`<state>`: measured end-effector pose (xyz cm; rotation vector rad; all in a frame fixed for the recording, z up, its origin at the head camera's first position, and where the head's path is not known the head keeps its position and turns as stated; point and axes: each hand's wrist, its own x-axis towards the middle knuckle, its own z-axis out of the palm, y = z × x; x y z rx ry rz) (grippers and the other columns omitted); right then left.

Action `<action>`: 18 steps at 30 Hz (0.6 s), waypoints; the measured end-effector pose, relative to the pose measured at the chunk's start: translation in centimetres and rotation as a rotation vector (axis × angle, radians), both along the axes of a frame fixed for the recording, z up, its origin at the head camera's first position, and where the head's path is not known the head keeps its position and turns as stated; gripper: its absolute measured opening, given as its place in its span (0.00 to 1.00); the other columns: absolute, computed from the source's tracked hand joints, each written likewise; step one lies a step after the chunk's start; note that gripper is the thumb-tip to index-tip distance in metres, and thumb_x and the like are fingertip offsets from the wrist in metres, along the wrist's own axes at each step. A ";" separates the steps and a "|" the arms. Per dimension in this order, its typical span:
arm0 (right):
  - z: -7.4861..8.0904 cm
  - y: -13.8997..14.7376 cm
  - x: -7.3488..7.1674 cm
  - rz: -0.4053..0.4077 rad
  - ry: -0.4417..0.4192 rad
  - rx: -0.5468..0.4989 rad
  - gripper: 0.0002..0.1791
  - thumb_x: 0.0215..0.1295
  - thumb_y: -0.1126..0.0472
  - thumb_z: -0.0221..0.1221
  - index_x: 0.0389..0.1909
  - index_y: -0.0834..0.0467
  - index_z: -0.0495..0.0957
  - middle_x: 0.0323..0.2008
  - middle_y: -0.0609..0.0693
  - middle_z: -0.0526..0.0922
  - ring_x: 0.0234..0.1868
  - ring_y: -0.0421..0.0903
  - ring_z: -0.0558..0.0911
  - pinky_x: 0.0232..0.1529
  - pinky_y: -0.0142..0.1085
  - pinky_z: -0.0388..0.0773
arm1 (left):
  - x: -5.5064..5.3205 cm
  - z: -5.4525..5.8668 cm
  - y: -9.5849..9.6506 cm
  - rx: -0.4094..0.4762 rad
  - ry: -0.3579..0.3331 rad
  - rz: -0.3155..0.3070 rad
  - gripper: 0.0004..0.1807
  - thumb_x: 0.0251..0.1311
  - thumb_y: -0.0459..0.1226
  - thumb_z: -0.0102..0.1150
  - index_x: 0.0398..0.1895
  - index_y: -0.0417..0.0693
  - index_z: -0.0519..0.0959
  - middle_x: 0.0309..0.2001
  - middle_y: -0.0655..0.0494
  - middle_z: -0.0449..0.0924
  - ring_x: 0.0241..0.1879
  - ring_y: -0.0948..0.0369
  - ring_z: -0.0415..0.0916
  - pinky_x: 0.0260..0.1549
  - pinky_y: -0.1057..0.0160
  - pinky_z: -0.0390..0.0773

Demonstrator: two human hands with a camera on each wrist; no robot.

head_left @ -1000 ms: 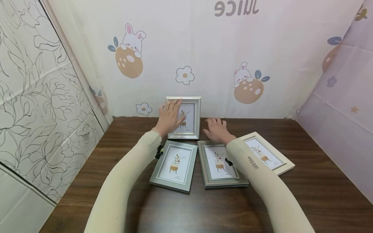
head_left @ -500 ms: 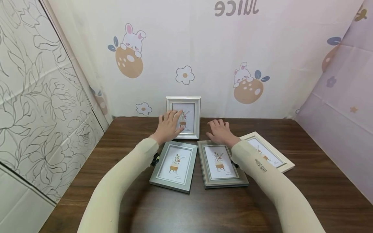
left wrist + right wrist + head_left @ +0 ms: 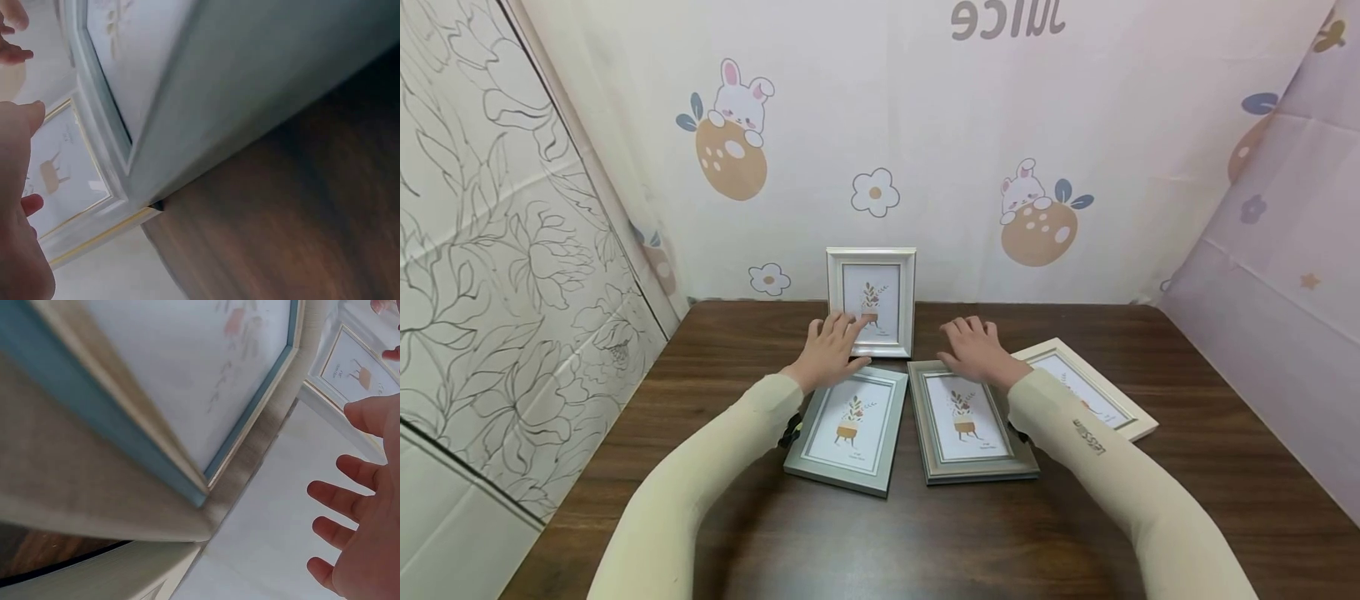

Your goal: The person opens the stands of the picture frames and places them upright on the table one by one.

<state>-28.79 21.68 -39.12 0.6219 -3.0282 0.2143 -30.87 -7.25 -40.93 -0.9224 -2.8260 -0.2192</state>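
Observation:
A white picture frame stands upright at the back of the table, near the curtain. My left hand hovers in front of its lower left part, fingers extended and holding nothing. Below that hand lies a grey-green picture frame. My right hand, fingers spread and loosely bent, is over the far edge of a taupe picture frame lying flat, and grips nothing. In the right wrist view the taupe frame shows blue inner trim. A cream picture frame lies angled at the right, partly hidden by my right forearm.
The dark wood table reaches back to a printed curtain with rabbits and flowers. A white panel with line-drawn flowers stands along the left, and another stretch of curtain hangs on the right.
My left hand has come off the upper part of the white picture frame and moved down toward me. My right hand has shifted slightly right and nearer. The picture frames have stayed put.

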 end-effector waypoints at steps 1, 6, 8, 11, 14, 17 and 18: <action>-0.1 0.1 0.1 0.002 -0.003 0.003 0.28 0.74 0.52 0.53 0.67 0.66 0.65 0.64 0.64 0.67 0.66 0.65 0.61 0.59 0.62 0.53 | 0.1 -0.1 0.0 -0.015 -0.013 0.002 0.39 0.71 0.53 0.52 0.78 0.53 0.51 0.70 0.44 0.57 0.71 0.47 0.47 0.61 0.41 0.51; -0.5 0.5 0.3 0.016 -0.010 0.000 0.28 0.74 0.52 0.54 0.66 0.65 0.66 0.63 0.63 0.68 0.66 0.64 0.61 0.60 0.62 0.52 | 0.6 -0.4 -0.2 -0.092 -0.074 0.003 0.38 0.72 0.54 0.50 0.78 0.49 0.53 0.71 0.43 0.56 0.72 0.46 0.47 0.64 0.41 0.48; -0.6 0.6 0.5 0.025 -0.007 -0.002 0.27 0.73 0.52 0.54 0.66 0.65 0.67 0.63 0.62 0.68 0.66 0.64 0.61 0.60 0.62 0.52 | 0.8 -0.6 -0.3 -0.116 -0.085 -0.009 0.36 0.72 0.54 0.50 0.77 0.49 0.55 0.70 0.43 0.57 0.72 0.46 0.48 0.64 0.41 0.48; -0.6 0.7 0.8 0.035 0.005 0.002 0.27 0.73 0.52 0.55 0.65 0.64 0.67 0.63 0.62 0.69 0.66 0.64 0.61 0.60 0.62 0.52 | 1.0 -1.0 -0.6 -0.156 -0.095 -0.028 0.34 0.73 0.54 0.49 0.75 0.49 0.58 0.69 0.43 0.59 0.72 0.45 0.49 0.64 0.40 0.49; -0.5 0.7 1.1 0.044 0.012 -0.003 0.26 0.73 0.52 0.55 0.64 0.64 0.68 0.62 0.62 0.69 0.66 0.64 0.62 0.60 0.63 0.52 | 1.1 -1.3 -1.0 -0.193 -0.108 -0.042 0.32 0.73 0.54 0.47 0.74 0.51 0.60 0.69 0.44 0.59 0.72 0.45 0.49 0.65 0.40 0.49; -0.6 0.7 1.4 0.055 0.013 -0.003 0.26 0.73 0.52 0.54 0.64 0.64 0.68 0.62 0.61 0.69 0.65 0.64 0.62 0.61 0.63 0.51 | 1.1 -1.7 -1.2 -0.202 -0.115 -0.056 0.30 0.74 0.54 0.46 0.73 0.51 0.64 0.69 0.42 0.60 0.72 0.44 0.49 0.65 0.38 0.49; -0.6 0.7 1.4 0.060 0.012 -0.004 0.26 0.73 0.52 0.54 0.64 0.64 0.68 0.62 0.61 0.69 0.65 0.64 0.62 0.61 0.64 0.51 | 1.1 -1.7 -1.2 -0.200 -0.114 -0.062 0.29 0.74 0.53 0.46 0.72 0.51 0.65 0.69 0.41 0.60 0.72 0.44 0.49 0.65 0.38 0.49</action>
